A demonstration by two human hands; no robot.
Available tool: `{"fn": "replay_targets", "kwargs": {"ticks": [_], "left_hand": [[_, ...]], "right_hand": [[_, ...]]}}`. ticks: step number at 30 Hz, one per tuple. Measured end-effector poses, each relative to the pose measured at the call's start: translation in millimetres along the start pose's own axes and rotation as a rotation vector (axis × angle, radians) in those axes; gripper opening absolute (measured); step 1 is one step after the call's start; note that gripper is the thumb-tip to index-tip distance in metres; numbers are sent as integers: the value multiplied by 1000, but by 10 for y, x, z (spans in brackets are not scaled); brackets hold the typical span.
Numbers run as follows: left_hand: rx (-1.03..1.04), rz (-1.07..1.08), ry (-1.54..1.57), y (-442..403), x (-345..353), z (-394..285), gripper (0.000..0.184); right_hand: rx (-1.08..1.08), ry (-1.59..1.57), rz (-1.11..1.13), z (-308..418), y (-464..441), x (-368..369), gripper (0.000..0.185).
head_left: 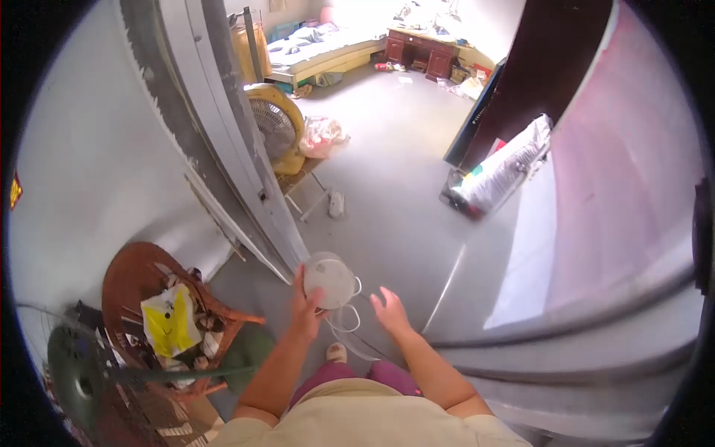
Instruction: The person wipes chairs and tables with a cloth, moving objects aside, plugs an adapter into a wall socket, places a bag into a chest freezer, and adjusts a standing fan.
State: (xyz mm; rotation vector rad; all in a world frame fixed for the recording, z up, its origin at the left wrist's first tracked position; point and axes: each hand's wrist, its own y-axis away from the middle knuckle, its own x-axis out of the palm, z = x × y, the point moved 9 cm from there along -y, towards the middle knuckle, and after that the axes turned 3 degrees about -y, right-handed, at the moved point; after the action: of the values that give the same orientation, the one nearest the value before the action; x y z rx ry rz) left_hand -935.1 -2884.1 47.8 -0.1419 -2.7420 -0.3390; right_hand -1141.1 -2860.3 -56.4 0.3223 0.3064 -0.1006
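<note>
My left hand [304, 307] grips a round, pale, disc-topped object [330, 281] by its left side, in front of my body. What kind of thing it is I cannot make out. A white looped cord [346, 320] hangs below it on the right, and a paler strand trails toward my legs. My right hand [389, 309] is held apart from it on the right, fingers spread and with nothing in them. Part of the left hand's fingers is hidden behind the round object.
A door frame [216, 134] stands at left, with a yellow fan [277, 127] beyond it. A white sack [506, 167] leans by the dark door [544, 67]. A brown wicker chair [123, 276] holding bags is at lower left. Behind are a bed [328, 56] and desk [421, 45].
</note>
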Motion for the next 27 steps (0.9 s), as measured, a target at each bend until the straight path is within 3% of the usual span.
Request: {"fn": "replay_targets", "kwargs": {"ticks": [4,8,10,13,21,27], "left_hand": [[-9,141,-171,-777,33,-243,99],[-62,136,-142,-1492,194,-410,103],[20,159,-187,-1989,153,-361,105],[45,157,-237,-2589,205,-298,108],[78,-116,-396,-4025,-77,-182,115],[-12,-388,-192,-4595,-504,-310,110]], "right_hand": [[24,-609,226,1316,-428,120,70],[94,-776,412,1648,-1122,125,74],[182,-878,515,1644,-1563,158,76],[126,-608,489,1806,-2237,80,81],[253,-432,631,2032,-4132,353,86],[393,-337,727,2447,-4908,810,82]]}}
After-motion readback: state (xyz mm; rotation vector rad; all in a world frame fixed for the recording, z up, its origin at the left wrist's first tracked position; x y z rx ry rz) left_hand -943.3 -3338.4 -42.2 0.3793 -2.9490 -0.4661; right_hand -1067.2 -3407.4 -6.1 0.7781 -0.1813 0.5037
